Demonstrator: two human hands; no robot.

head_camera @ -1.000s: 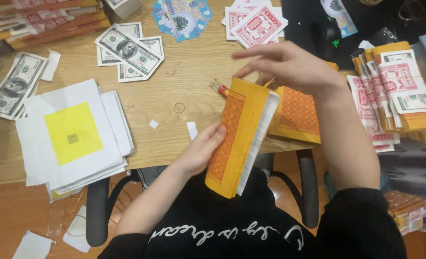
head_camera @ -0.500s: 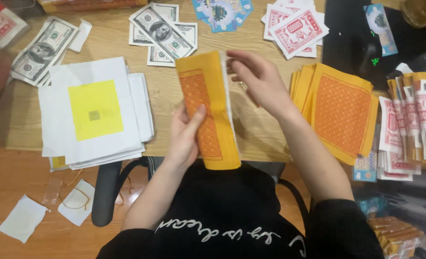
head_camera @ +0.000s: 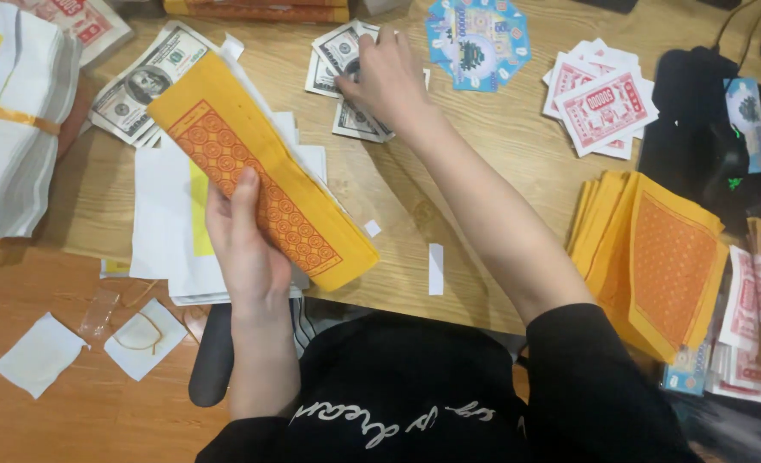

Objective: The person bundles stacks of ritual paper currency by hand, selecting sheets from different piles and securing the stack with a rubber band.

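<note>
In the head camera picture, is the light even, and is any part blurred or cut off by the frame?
Head view: the light is soft and even, with only faint shadows on the wooden table. The left hand and its yellow paper stack look sharp. The right hand on the banknotes is slightly soft. The dark corner at upper right loses detail. The white stack is cut by the left edge.

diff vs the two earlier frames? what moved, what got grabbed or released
The right hand let go of the yellow paper bundle and reached forward onto the pile of banknote-style sheets. The left hand now holds the bundle alone, swung out to the left over the white sheets. The orange-printed stack and the red-printed sheets lie as before.
</note>
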